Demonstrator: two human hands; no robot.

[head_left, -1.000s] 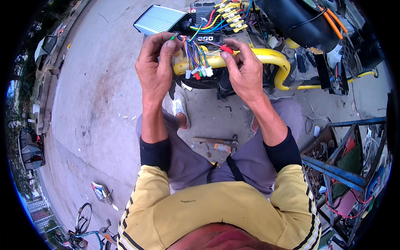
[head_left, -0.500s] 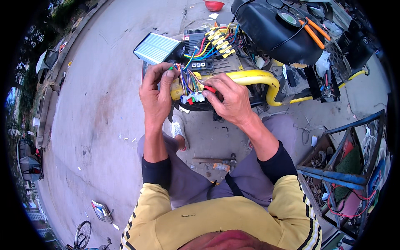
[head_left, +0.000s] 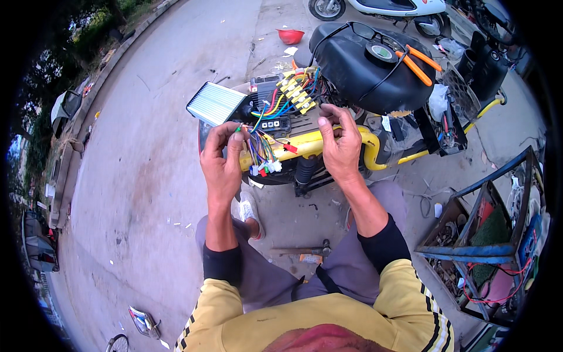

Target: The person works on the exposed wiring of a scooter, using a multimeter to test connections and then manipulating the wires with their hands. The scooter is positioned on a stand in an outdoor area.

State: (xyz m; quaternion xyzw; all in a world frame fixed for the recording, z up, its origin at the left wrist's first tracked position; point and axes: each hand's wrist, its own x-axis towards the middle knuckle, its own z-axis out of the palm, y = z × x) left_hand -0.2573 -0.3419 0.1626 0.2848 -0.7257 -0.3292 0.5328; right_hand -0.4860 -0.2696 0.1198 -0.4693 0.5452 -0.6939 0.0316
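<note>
My left hand point(head_left: 221, 154) pinches a small green connector point(head_left: 238, 129) between thumb and fingertips. It is at the end of the wire bundle from the silver finned controller box point(head_left: 216, 102). Below it, the multicoloured wires point(head_left: 258, 146) hang over a yellow frame tube point(head_left: 305, 142), ending in several white plugs point(head_left: 273, 166). A red connector point(head_left: 290, 148) on one wire lies loose against the tube, between my hands. My right hand point(head_left: 340, 144) hovers to its right with loosely bent fingers apart from the thumb, and nothing shows in it. A yellow terminal strip point(head_left: 296, 92) with thick wires stands beyond.
On the vehicle's black tank-like cover point(head_left: 358, 61) lie orange-handled pliers point(head_left: 417, 67), a tape roll point(head_left: 382, 54) and glasses point(head_left: 366, 30). A metal-framed bin point(head_left: 478, 249) of parts stands at right. A hammer point(head_left: 311, 249) lies between my feet; a red bowl point(head_left: 290, 36) sits farther off.
My right hand has let go of the red connector and moved right, its fingers opening. My left hand keeps its pinch on the green connector. The view has tilted up, showing a white scooter.
</note>
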